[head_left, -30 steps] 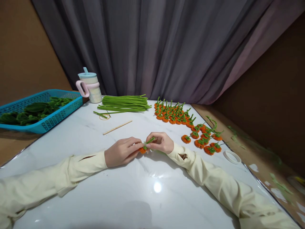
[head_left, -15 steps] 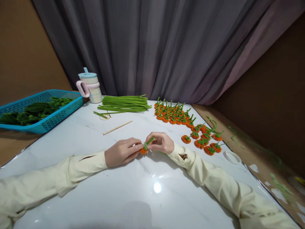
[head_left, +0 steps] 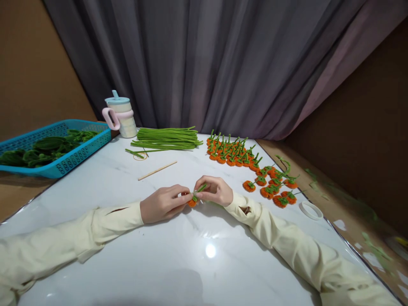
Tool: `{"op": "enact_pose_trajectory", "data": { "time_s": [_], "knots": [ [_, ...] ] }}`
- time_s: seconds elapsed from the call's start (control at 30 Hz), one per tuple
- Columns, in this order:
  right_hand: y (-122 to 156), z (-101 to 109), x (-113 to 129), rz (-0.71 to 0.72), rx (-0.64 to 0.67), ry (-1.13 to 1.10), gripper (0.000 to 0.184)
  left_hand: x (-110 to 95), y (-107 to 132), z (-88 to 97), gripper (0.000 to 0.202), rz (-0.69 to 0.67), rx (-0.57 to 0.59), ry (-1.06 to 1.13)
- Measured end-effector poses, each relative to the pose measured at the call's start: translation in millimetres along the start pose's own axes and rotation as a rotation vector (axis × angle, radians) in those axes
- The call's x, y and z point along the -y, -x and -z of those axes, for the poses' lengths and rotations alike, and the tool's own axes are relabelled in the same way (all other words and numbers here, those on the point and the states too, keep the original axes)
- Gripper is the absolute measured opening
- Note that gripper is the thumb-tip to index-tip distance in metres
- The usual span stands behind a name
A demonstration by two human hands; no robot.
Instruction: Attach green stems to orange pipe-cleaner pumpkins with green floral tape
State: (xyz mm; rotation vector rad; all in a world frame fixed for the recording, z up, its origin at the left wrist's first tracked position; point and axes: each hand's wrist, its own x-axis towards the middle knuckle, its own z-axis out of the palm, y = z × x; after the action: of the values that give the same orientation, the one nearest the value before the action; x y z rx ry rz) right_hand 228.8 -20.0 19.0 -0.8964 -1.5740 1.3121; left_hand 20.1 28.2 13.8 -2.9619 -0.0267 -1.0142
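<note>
Between my two hands, just above the white tabletop, is a small orange pipe-cleaner pumpkin [head_left: 192, 203] with a green stem pointing up and to the right. My left hand [head_left: 166, 203] pinches its orange body from the left, with the fingers closed. From the right, my right hand [head_left: 216, 191] closes thumb and finger around the base of the green stem [head_left: 202, 188]. Fingertips hide part of the pumpkin. Several finished-looking orange pumpkins with green stems [head_left: 231, 161] stand in rows behind my right hand. More orange pumpkins with leafy green tops [head_left: 267, 192] lie to its right.
A bundle of green pipe cleaners [head_left: 167, 139] lies at the back, a thin wooden stick [head_left: 157, 171] before it. A tumbler [head_left: 127, 127] and a blue basket [head_left: 68, 166] of green pieces stand left. A white ring [head_left: 310, 211] rests near the right edge.
My right thumb and finger have shifted slightly left and closed over the stem's base, covering more of it. My left hand stays in place on the pumpkin.
</note>
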Motion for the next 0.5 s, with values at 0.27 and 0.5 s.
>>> {"op": "enact_pose_trajectory", "data": {
  "time_s": [0.27, 0.5],
  "knots": [
    [-1.2, -1.1, -0.6, 0.005, 0.017, -0.044, 0.032, -0.3, -0.6, 0.9, 0.024, 0.004, -0.001, 0.011],
    [-0.1, -0.9, 0.9, 0.015, 0.015, -0.005, 0.03, -0.6, 0.1, 0.6, 0.023, 0.011, -0.002, 0.013]
  ]
}}
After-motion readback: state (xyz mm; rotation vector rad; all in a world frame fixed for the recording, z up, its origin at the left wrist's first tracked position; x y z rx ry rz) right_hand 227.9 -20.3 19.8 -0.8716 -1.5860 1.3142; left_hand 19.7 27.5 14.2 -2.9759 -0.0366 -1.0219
